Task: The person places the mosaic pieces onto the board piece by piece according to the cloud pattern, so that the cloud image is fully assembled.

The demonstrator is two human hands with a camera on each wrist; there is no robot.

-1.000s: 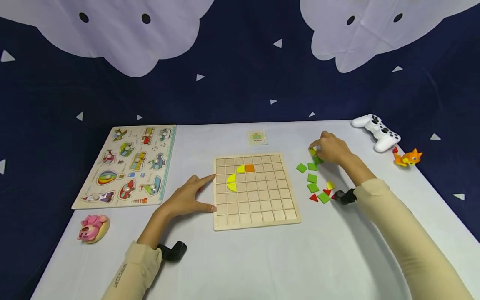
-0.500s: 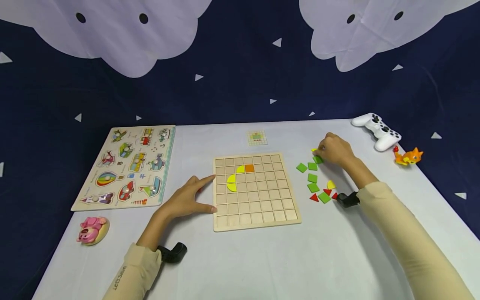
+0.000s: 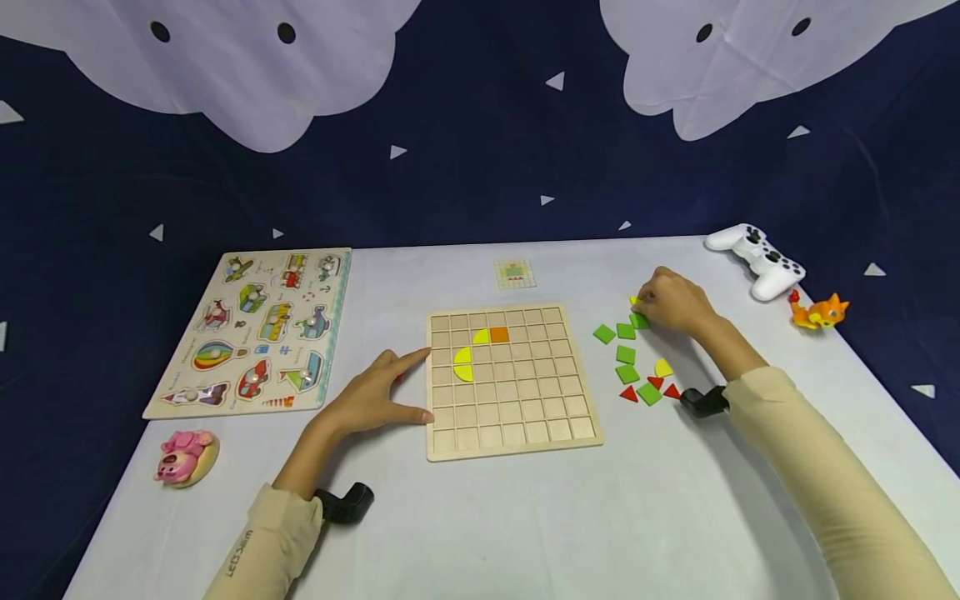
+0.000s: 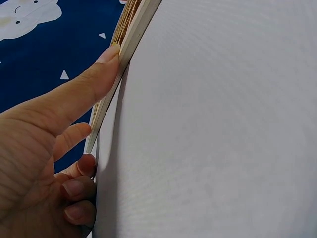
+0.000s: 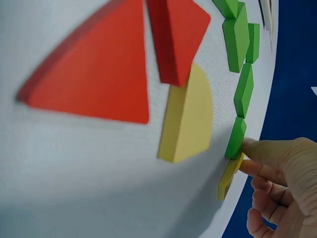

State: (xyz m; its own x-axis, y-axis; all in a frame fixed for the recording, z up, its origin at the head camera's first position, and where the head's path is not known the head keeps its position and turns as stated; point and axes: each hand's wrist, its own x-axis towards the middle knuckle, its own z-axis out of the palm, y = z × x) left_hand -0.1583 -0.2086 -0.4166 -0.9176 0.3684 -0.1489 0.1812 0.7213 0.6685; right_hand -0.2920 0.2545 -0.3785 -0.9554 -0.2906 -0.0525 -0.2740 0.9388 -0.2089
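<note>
I saw the right hand (image 3: 673, 305) pinching a small yellow piece (image 5: 229, 177) beside the green squares (image 3: 625, 353) right of the wooden grid board (image 3: 512, 433), while the left hand (image 3: 367, 398) pressed straightened fingers (image 4: 79, 93) against that board's left edge.

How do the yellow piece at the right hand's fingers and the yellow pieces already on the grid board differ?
The yellow piece at the right hand lies on the table among the green squares; the yellow pieces on the grid board sit in its cells. The first is touched and partly hidden by fingers; the board ones lie untouched and fully visible, beside an orange square. The left hand only presses the board's edge. All are flat and yellow.
</note>
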